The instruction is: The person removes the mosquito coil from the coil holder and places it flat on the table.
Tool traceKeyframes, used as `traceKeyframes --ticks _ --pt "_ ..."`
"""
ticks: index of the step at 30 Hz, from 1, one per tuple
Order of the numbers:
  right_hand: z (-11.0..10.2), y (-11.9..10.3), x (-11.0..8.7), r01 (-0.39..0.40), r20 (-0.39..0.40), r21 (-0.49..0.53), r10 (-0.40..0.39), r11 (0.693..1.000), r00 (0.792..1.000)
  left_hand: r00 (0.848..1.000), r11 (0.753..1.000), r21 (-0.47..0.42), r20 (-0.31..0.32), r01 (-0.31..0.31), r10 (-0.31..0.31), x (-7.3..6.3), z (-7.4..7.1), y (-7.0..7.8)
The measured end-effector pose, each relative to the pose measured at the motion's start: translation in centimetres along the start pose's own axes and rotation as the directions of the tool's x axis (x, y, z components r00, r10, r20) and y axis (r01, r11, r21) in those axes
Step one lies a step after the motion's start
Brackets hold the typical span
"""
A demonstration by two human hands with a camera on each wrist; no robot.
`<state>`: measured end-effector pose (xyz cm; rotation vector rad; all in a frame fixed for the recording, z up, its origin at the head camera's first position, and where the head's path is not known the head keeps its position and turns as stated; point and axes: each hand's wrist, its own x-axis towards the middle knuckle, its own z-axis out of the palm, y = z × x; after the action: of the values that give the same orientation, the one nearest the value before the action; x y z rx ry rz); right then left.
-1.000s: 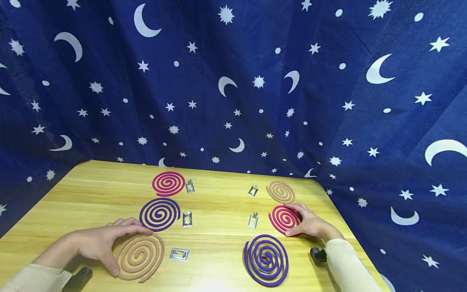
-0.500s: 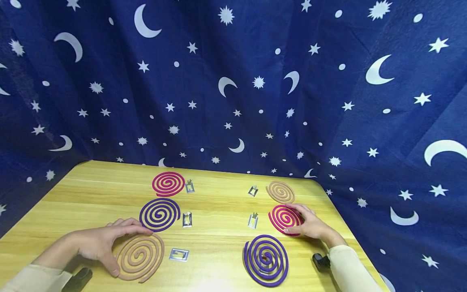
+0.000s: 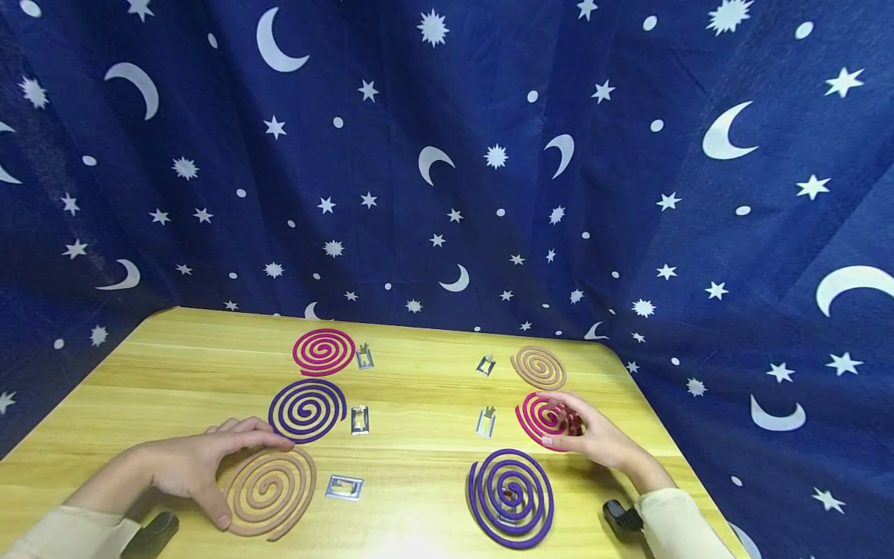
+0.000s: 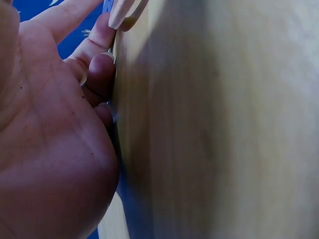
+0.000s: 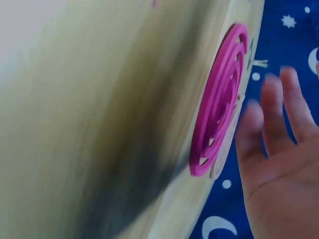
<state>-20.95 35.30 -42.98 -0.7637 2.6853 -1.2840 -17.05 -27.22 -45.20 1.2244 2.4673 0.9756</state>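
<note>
My left hand (image 3: 183,467) lies beside a tan mosquito coil (image 3: 268,487) at the front left, the thumb at its near edge and the index finger along its far edge. That coil is flat on the table; in the left wrist view the loosely bent fingers (image 4: 102,74) show near its edge. Over the right part of a pink mosquito coil (image 3: 545,419) hovers my right hand (image 3: 594,435), with thumb and fingers spread. The right wrist view shows straight fingers (image 5: 274,99) apart from the pink coil (image 5: 219,104), with nothing between them.
On the left half of the wooden table (image 3: 412,442) lie a purple coil (image 3: 307,410) and another pink coil (image 3: 323,351). Another tan coil (image 3: 538,366) is far right. A purple coil (image 3: 512,497) overlaps a metal stand near the front. Several stands (image 3: 359,420) lie between the columns.
My right hand has loosened and risen off the pink coil, its wrist shifting right and toward the front. The left hand and the coils stay where they were.
</note>
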Motion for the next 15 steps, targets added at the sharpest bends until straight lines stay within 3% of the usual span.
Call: traceKeyframes --ticks 6,15 --pt "0.42 -0.03 -0.24 0.058 0.141 0.201 -0.087 0.978 0.986 1.0 1.0 -0.005 -0.003 0.029 -0.029 -0.09 0.03 0.15" --pt "0.96 0.25 -0.53 0.074 0.291 0.429 -0.216 0.9 0.932 1.0 0.999 -0.028 0.0 0.022 -0.022 0.02 -0.05 0.25"
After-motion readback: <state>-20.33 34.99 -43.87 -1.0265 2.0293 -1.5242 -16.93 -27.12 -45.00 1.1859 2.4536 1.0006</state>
